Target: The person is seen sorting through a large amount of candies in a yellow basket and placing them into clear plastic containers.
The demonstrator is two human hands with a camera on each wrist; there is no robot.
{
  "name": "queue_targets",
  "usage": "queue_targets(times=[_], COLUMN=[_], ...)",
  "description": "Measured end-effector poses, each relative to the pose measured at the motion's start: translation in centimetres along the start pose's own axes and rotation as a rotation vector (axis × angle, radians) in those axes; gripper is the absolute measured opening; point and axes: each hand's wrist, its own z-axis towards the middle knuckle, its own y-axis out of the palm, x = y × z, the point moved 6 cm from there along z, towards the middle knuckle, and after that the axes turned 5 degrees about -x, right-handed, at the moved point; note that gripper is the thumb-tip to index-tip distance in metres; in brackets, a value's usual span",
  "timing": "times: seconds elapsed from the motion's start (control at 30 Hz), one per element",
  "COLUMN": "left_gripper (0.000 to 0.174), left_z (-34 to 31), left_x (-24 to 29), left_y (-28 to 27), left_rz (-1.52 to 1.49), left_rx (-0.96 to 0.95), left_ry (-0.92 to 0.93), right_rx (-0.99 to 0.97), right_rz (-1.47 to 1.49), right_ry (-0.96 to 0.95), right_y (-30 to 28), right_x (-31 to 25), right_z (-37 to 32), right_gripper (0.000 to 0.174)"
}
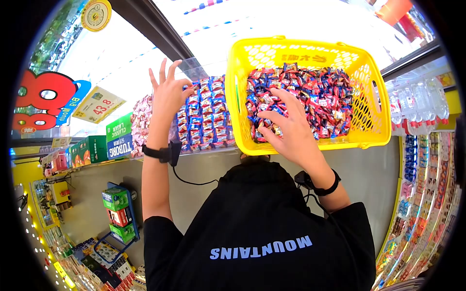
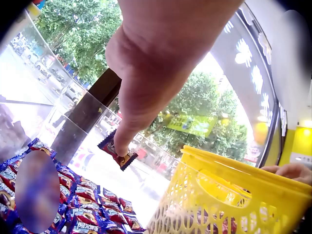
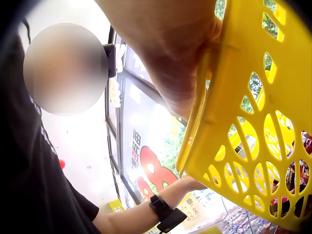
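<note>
Left hand (image 1: 167,94) splayed wide over blue-wrapped candies (image 1: 206,116); red-brown wrapped candy (image 2: 117,152) at one fingertip. Right hand (image 1: 287,127) spread on red-and-blue sweets (image 1: 323,94) in yellow perforated plastic basket (image 1: 234,97).

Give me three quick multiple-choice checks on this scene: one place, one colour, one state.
1. The right hand is: A in the basket, on its sweets; B behind the person's back; C hanging by the hip.
2. The basket is: A green; B yellow; C black.
3. The left hand is: A a fist; B gripping the basket; C fingers spread.
Key: A, its fingers lie on the sweets inside; B, the walls are yellow; C, the fingers fan out above the blue-wrapped packs.
</note>
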Motion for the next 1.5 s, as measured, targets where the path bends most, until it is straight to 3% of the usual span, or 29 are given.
queue_targets(times=[0.33,0.67,1.23,1.5], left_gripper=[0.013,0.015,0.015,0.021], left_z=[3.3,2.7,3.0,2.8], left_x=[-1.3,-2.4,-2.0,-2.3], left_y=[4.5,7.8,8.4,8.4], left_rz=[0.19,0.126,0.258,0.24], left_rx=[-0.001,0.093,-0.014,0.035], left_ry=[0.056,-0.031,-0.078,-0.021], right_rx=[-0.005,-0.024,-0.023,-0.018], right_rz=[-0.016,-0.024,-0.036,-0.029], right_ry=[0.027,0.034,0.055,0.072], right_y=[0.0,0.1,0.2,0.3], right_x=[0.1,0.2,0.2,0.3], right_z=[-0.3,-0.3,-0.6,-0.5], right_gripper=[0.041,0.043,0.042,0.042])
